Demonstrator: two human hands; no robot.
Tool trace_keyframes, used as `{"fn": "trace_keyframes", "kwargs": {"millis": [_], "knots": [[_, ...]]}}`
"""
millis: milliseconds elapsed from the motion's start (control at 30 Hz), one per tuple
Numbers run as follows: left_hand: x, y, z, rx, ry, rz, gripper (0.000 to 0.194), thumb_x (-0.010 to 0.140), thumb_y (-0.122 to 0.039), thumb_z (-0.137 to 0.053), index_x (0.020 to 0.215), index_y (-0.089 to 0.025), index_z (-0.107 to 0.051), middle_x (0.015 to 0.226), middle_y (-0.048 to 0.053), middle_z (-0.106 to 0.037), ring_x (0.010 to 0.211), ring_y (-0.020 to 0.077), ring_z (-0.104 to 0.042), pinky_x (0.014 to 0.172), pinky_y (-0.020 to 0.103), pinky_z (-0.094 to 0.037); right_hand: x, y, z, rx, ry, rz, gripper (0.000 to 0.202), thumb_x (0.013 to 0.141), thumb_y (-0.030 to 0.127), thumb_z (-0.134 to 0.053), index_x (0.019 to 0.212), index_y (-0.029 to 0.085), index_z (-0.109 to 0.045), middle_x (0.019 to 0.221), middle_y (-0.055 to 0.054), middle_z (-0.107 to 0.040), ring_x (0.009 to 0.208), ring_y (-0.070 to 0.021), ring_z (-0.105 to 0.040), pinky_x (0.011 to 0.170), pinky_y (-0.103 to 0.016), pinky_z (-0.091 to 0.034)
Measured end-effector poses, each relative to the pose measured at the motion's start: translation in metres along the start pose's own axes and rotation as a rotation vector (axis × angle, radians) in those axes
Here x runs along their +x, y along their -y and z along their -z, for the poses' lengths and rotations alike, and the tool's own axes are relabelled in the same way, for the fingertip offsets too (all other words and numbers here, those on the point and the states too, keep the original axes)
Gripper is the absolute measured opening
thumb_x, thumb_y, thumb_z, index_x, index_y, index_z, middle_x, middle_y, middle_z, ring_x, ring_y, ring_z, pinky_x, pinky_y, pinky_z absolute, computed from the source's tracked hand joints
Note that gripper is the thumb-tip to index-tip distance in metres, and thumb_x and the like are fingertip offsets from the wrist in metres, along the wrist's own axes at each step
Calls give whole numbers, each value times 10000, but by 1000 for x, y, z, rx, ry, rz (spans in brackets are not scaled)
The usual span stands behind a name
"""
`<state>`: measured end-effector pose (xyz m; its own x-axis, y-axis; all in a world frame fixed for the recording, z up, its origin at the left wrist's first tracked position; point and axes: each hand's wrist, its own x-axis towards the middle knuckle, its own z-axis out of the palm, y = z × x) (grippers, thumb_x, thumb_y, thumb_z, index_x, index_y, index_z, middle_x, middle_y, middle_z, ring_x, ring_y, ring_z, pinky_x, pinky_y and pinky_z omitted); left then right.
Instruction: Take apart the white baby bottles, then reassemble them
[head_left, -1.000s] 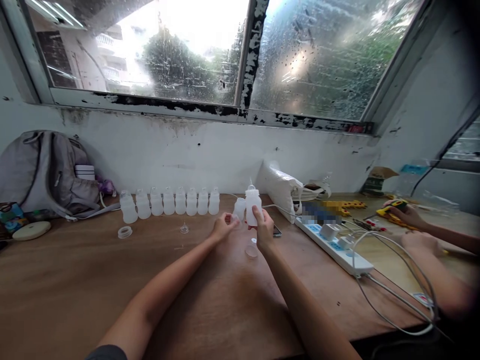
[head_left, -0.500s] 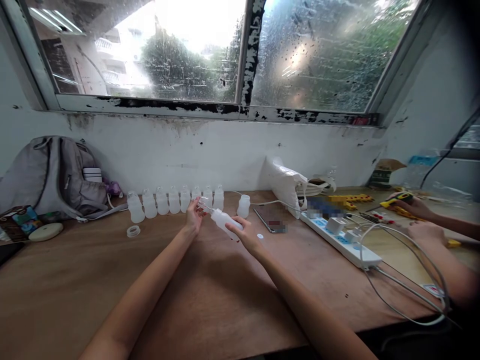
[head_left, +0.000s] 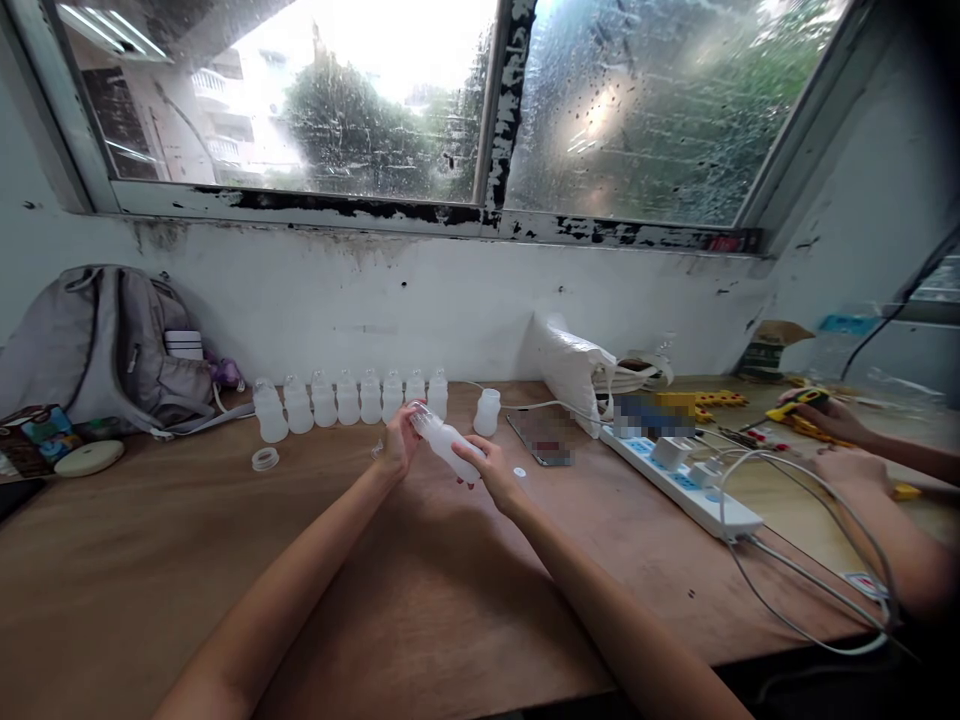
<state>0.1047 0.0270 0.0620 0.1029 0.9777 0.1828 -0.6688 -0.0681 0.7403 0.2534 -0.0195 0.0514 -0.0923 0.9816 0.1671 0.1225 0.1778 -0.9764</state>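
Above the table, a frosted white baby bottle (head_left: 447,446) is tilted, its top toward the upper left. My right hand (head_left: 489,468) is wrapped round its lower body. At the top end, the fingers of my left hand (head_left: 400,446) are closed on a clear cap (head_left: 420,409), which meets the bottle's neck. Beside my left wrist lies a small clear piece (head_left: 376,451), too blurred to name. Behind my hands stands a row of several similar bottles (head_left: 323,404) with clear tops. One bottle without a clear top (head_left: 487,412) stands upright to the right.
A clear ring (head_left: 265,459) lies at left, and a small white disc (head_left: 520,472) at right. A phone (head_left: 538,440), a white bag (head_left: 568,367) and a power strip (head_left: 679,485) with looping cables are further right. A co-worker's hand (head_left: 814,412) holds a yellow tool. A backpack (head_left: 112,350) leans at left.
My left hand has brought the clear cap down and right onto the bottle's top; a gap showed between them before. My right hand has hardly moved.
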Motion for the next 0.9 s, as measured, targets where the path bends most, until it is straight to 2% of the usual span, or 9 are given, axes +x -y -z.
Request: {"fn": "trace_keyframes", "kwargs": {"millis": [133, 300, 500, 733, 900], "knots": [[-3, 1, -7, 10, -25, -22, 209, 713, -324, -474, 804, -151, -547, 724, 13, -581, 649, 124, -542, 598, 222, -403, -2, 1, -3, 43, -13, 13, 379, 680, 473, -565, 836, 128, -570, 546, 4, -541, 426, -120, -523, 311, -192, -366], [-5, 6, -15, 76, -92, -50, 282, 741, -424, -458, 760, -150, -525, 654, 8, -564, 601, 124, -543, 590, 228, -406, -4, 0, -6, 31, -44, 53, 351, 682, 473, -561, 815, 147, -567, 562, 8, -537, 421, -119, -511, 307, -201, -364], [-16, 5, -22, 191, -146, -141, 202, 768, -373, -457, 802, -176, -488, 683, -11, -551, 578, 105, -513, 562, 212, -392, -12, -1, -15, -53, -78, 122, 327, 705, 490, -524, 824, 187, -552, 623, 14, -538, 454, -116, -490, 319, -205, -361], [-21, 1, -28, 308, -135, -164, 155, 787, -322, -417, 813, -181, -472, 636, -11, -547, 517, 104, -479, 519, 217, -383, -18, -5, -21, -132, -135, 228, 281, 744, 455, -509, 799, 181, -537, 648, 15, -517, 546, -121, -485, 476, -226, -410], [-26, 3, -29, 330, -116, -199, 162, 794, -333, -398, 789, -184, -460, 650, -10, -534, 517, 96, -472, 506, 208, -388, -22, -5, -26, -147, -153, 260, 257, 763, 429, -495, 812, 178, -520, 666, 10, -506, 577, -128, -481, 515, -232, -407]]}}
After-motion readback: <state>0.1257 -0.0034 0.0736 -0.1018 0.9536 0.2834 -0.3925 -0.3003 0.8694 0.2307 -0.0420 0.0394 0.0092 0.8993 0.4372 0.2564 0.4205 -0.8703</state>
